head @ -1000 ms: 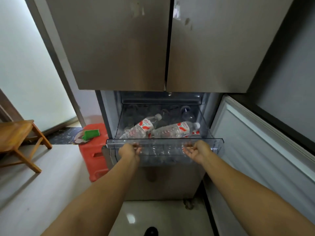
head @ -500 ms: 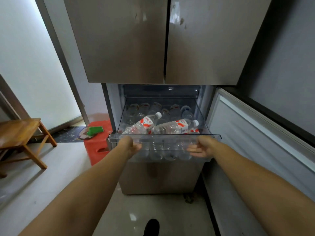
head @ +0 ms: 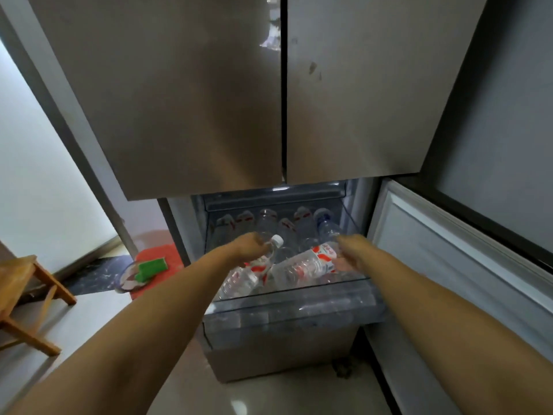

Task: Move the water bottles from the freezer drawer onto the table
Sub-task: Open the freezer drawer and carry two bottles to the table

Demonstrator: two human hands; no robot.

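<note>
The clear freezer drawer (head: 299,308) is pulled out below the fridge doors. Two water bottles with red-and-white labels lie on top in it. My left hand (head: 250,248) curls round the neck of the left bottle (head: 242,280), just behind its white cap. My right hand (head: 347,253) closes over the cap end of the right bottle (head: 302,268), thumb above and fingers below. Several more bottles (head: 266,220) stand in rows at the back of the drawer. No table is in view.
The open freezer door (head: 449,265) juts out on the right, close to my right arm. The shut upper fridge doors (head: 194,100) hang above the drawer. A red plastic stool (head: 167,250) with a green object (head: 151,268) stands left of the fridge, a wooden stool (head: 18,283) farther left.
Both hands have left the drawer's front rim and reached into the drawer onto the two lying bottles. The drawer stands pulled out and the camera has tilted up.
</note>
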